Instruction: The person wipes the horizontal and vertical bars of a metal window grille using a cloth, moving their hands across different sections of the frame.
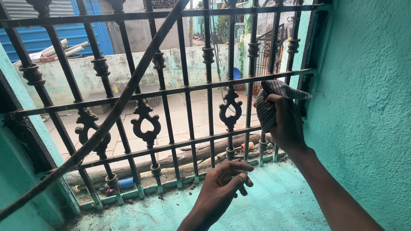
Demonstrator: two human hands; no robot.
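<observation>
The right hand [287,122] is raised against the black iron window grille [166,91], near the grille's right edge and close to the turquoise plastered wall [375,95]. Its fingers are closed around a bunched checked cloth [273,99], which is pressed against one of the right-hand vertical bars, just below the middle horizontal rail. A loose corner of the cloth points toward the wall.

The left hand [226,183] is lower and nearer the centre, above the turquoise sill [268,207]. It holds nothing; the fingers are loosely curled and apart, with fingertips directed at the base of the bars.

The sill carries dust and dark debris, densest at its left end. A log, possibly a weathered branch [170,158], lies on the ground outside, directly behind the grille's lower rail.
</observation>
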